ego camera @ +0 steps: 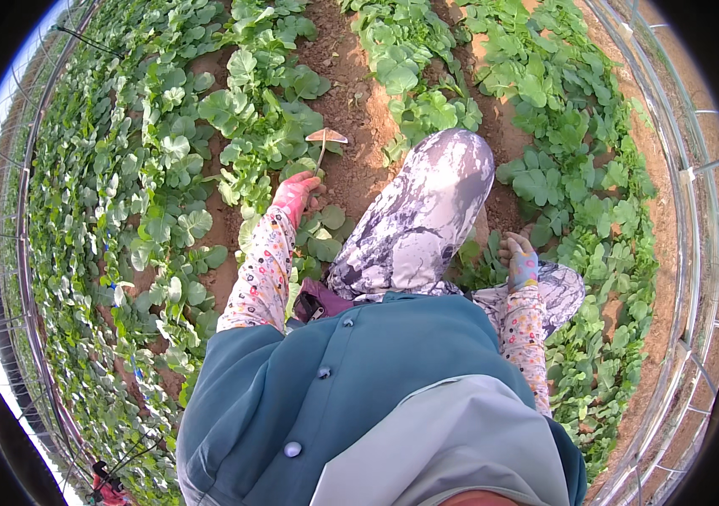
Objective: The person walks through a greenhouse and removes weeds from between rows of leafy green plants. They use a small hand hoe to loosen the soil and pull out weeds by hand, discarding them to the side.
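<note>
My left hand (pixel 298 193), in a pink patterned fingerless glove or cuff, is closed around the handle of a small hand hoe (pixel 326 136). The hoe's flat, dirt-coloured blade points away from me, over the bare soil between two rows. At the right, beside my bent knee, my right hand (pixel 519 256) is low over leafy green plants (pixel 486 265), its fingers partly curled. Whether it holds anything is not plain. Both forearms wear flowered sleeves.
Rows of broad-leaved green plants (pixel 169 152) run ahead and along both sides, with a strip of brown soil (pixel 350 107) between them. Curved metal framing (pixel 688 190) stands at the right edge. My patterned trouser knee (pixel 441 171) juts forward.
</note>
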`<state>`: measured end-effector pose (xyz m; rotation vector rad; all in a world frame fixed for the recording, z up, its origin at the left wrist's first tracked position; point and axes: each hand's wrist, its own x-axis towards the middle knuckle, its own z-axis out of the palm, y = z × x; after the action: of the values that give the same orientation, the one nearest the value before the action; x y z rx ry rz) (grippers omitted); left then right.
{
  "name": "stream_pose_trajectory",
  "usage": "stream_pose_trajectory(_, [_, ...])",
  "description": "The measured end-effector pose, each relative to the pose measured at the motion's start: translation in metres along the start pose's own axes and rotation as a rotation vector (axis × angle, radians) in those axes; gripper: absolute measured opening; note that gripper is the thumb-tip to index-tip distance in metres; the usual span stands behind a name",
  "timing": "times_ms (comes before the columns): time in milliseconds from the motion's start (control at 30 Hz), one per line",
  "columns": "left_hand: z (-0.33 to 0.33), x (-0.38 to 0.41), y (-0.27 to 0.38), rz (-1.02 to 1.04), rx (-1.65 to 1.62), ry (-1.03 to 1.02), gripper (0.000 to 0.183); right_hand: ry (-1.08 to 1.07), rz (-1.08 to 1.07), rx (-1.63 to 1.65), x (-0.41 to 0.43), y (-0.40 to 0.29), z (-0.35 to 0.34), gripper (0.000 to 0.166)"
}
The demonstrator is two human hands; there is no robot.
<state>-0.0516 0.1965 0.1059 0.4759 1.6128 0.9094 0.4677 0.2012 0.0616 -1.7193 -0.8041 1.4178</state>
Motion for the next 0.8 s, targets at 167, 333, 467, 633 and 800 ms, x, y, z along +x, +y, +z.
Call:
stream_pose_trajectory(167, [-0.038,-0.03,-0.075,-0.064,-0.125,0.069,0.051,-0.25,0.051,-0.432,-0.005,0.032,0.045,0.03])
stream_pose_trajectory(333, [-0.03,-0.053,-0.072,-0.078,-0.191,0.054,0.052,-0.38,-0.144,-1.045,-0.047,0.006,0.074,0.035])
stream_pose_trajectory(467, [-0.044,-0.031,-0.053,0.03,-0.238,0.132,0.051,-0.266,-0.241,-0.856,-0.053,-0.004,0.064,0.029])
stream_pose_trajectory(633, [-0.028,-0.028,0.037,0.236,-0.336,0.184,0.048,-0.098,-0.158,-0.459,-0.035,0.014,0.04,0.023])
stream_pose_trajectory(800, [-0.012,-0.028,0.11,0.508,-0.461,0.122,0.042,-0.126,-0.165,-0.501,-0.054,-0.009,0.06,0.025])
